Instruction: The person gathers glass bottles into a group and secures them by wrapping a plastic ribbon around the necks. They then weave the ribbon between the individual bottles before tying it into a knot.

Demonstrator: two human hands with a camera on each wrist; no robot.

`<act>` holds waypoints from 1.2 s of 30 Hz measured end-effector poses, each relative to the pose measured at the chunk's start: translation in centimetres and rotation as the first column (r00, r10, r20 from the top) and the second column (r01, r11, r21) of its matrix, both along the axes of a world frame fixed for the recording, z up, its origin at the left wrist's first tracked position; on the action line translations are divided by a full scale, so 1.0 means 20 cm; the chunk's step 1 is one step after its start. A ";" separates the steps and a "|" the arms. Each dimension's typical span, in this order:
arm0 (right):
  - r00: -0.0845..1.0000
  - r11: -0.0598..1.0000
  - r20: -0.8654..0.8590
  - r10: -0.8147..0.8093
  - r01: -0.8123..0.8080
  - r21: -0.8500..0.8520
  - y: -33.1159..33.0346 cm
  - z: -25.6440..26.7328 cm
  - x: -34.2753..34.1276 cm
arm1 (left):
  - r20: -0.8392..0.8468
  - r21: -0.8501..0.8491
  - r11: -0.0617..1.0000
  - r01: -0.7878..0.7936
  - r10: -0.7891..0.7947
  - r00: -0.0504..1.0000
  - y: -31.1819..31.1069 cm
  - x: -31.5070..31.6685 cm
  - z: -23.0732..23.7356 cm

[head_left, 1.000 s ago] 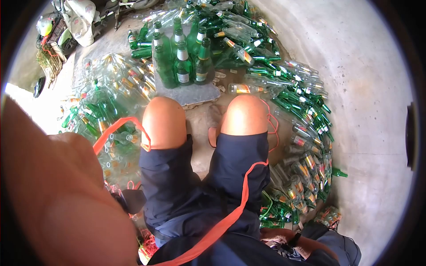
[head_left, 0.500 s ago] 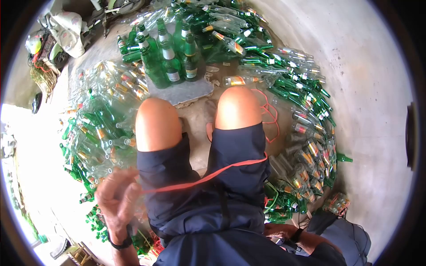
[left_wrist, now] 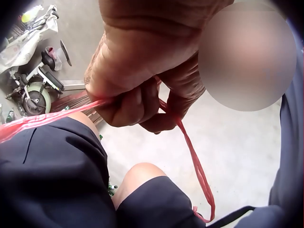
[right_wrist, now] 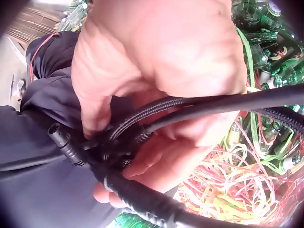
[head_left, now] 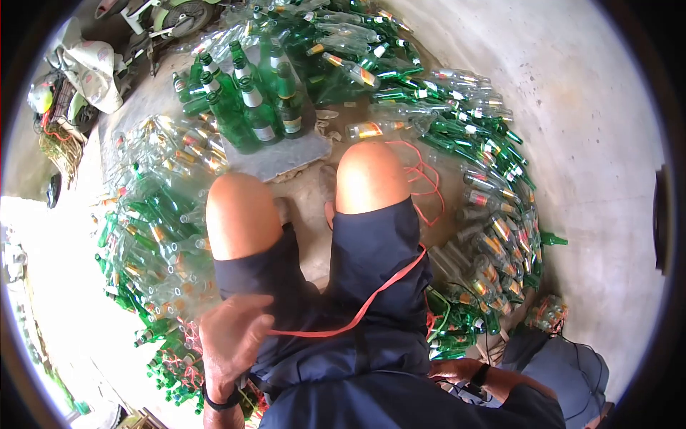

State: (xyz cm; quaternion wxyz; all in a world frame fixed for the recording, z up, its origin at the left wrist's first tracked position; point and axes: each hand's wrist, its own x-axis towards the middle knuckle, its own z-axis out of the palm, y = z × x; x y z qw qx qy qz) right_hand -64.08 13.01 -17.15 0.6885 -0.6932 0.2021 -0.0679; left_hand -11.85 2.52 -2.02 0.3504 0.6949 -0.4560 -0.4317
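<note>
Item, red strip (head_left: pixel 357 319): slung across the thighs (head_left: pixel 375 236), one end in the left hand (head_left: pixel 234 336), whose curled fingers and thumb pinch it. Handling, by my estimate: very light, limp, perhaps slick, liable to twist or snag; best taken where it runs flat, just beside those fingers. Item, black cables (right_wrist: pixel 142 200): gripped by the right hand (head_left: pixel 451 370) at the hip. Edges: upright bottles (head_left: pixel 255 114) on a board (head_left: pixel 275 164) beyond the knees, breakable; loose bottles (head_left: pixel 161 191) heaped to either side. I judge the freest room to be above the lap.
</note>
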 end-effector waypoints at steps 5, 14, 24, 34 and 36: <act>0.995 0.864 -0.052 -0.084 0.099 0.494 0.06 -0.04 -0.03 | -0.060 0.017 1.000 0.018 -0.017 0.998 -0.02 -0.04 -0.04; 0.857 0.387 -0.506 0.101 0.435 0.813 -0.13 0.15 0.20 | -0.099 -0.027 0.996 0.080 -0.082 0.992 0.02 -0.10 -0.12; 0.847 0.451 -0.514 0.132 0.411 0.793 0.03 0.14 0.10 | -0.218 0.034 0.993 0.116 -0.106 0.970 -0.03 -0.15 -0.08; 0.838 0.506 -0.513 0.187 0.366 0.781 -0.06 0.12 0.21 | -0.191 -0.038 0.964 0.264 -0.266 0.945 -0.07 -0.22 -0.11; 0.835 0.516 -0.513 0.199 0.356 0.779 0.00 0.12 0.19 | -0.233 -0.070 0.959 0.275 -0.284 0.930 -0.07 -0.23 -0.13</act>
